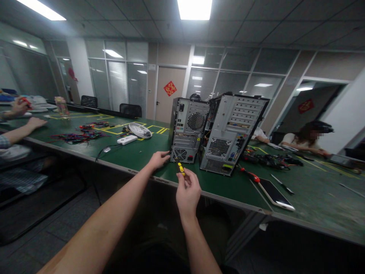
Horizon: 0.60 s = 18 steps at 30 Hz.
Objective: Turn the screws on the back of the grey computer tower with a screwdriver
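Two desktop computer cases stand upright side by side on the green table, their metal rear panels facing me. In my right hand (188, 190) is a yellow-and-black screwdriver (180, 167), pinched by its handle. Its tip points up at the bottom of the left computer case (186, 131), near the round power supply grille; whether it sits in a screw I cannot tell. My left hand (158, 160) is at that case's lower left corner, fingers stretched out and seemingly touching its side. Just to the right stands the wider computer case (225, 133), slightly turned.
Left lie a white power strip (127, 140), a white round racket-like thing (139, 130) and tangled coloured wires (82, 134). Right are red-handled pliers (251, 175), a phone (275, 194), a screwdriver (282, 184) and black cables (268, 160). People sit at both sides.
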Motion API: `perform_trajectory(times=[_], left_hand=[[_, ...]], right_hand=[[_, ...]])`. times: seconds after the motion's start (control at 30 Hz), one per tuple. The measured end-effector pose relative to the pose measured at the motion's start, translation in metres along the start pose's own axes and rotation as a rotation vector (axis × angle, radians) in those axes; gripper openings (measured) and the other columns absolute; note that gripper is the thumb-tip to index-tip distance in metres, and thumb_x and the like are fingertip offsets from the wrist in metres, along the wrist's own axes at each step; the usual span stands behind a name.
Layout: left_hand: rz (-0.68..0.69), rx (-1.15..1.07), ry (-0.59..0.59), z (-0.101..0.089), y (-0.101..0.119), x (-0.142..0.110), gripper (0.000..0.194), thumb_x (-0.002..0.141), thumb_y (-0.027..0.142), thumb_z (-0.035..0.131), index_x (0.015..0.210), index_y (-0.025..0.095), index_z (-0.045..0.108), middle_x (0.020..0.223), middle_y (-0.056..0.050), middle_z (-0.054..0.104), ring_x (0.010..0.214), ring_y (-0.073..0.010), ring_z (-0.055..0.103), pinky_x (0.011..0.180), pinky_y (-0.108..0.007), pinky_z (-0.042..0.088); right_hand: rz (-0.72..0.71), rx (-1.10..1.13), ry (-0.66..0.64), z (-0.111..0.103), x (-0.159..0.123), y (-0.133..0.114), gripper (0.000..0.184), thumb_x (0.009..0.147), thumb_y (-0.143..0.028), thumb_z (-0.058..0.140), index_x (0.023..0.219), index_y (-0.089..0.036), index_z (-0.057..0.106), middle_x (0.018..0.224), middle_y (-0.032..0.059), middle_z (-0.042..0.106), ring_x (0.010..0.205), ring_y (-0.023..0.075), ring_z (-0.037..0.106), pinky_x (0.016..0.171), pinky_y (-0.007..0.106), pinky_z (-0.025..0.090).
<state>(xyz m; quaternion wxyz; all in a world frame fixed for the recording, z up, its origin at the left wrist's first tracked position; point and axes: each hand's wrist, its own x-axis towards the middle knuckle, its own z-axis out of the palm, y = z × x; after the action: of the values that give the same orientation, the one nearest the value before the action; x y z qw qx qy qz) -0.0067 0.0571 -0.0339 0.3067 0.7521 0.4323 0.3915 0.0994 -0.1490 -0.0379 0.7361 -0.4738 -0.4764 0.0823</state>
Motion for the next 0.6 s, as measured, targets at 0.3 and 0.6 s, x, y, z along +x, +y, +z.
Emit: perform_trajectory(times=[0.3, 0.6], left_hand=[[-0.004, 0.013, -0.001, 0.0012, -0.0016, 0.001, 0.052, 0.091, 0.034, 0.065, 0.138, 0.012, 0.067, 0.086, -0.006, 0.08, 0.065, -0.0158, 0.064, 0.069, -0.026, 0.05], [-0.008, 0.006, -0.001, 0.0, 0.0008, -0.0001, 0.051, 0.09, 0.034, 0.067, 0.137, 0.013, 0.068, 0.084, -0.005, 0.08, 0.066, -0.0176, 0.067, 0.069, -0.026, 0.051]], right_hand=[[-0.036, -0.043, 0.01, -0.0002, -0.0001, -0.0019, 0.023, 0.095, -0.033, 0.065, 0.111, -0.018, 0.073, 0.113, 0.0107, 0.069, 0.098, 0.0203, 0.071, 0.084, 0.033, 0.062], [-0.047, -0.053, 0.007, -0.0009, -0.001, -0.0032, 0.024, 0.096, -0.035, 0.064, 0.111, -0.018, 0.073, 0.113, 0.0113, 0.07, 0.099, 0.0214, 0.071, 0.086, 0.035, 0.063]])
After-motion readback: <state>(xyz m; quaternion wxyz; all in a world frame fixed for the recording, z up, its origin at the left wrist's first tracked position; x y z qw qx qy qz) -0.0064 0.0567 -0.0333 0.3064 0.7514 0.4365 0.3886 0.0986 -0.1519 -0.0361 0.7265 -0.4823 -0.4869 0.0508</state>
